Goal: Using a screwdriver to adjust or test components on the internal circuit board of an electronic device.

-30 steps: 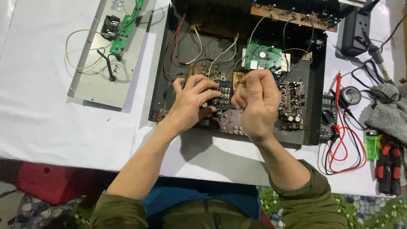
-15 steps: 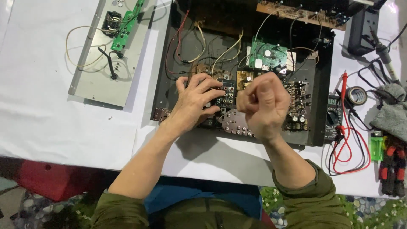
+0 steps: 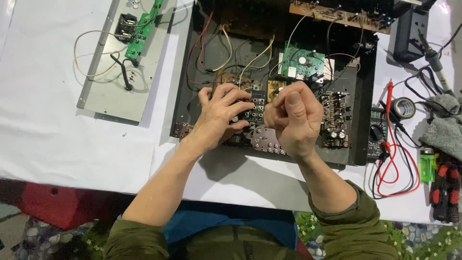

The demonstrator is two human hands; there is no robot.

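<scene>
1. Left hand [image 3: 222,113] lies spread flat on the jack board [image 3: 250,111] inside the black chassis [image 3: 185,103], fingers pressing it.
2. Right hand [image 3: 293,118], just right of that board, hovers clenched (contents hidden); left is nearer.

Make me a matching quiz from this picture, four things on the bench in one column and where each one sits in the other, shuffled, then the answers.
Things:
1. left hand
2. right hand
3. roll of black tape
4. grey metal panel

Places:
A. right of the open chassis, by the red lead
B. fingers spread on the boards
C. left of the chassis
D. closed, raised over the boards

Pairs: 1-B, 2-D, 3-A, 4-C
</scene>
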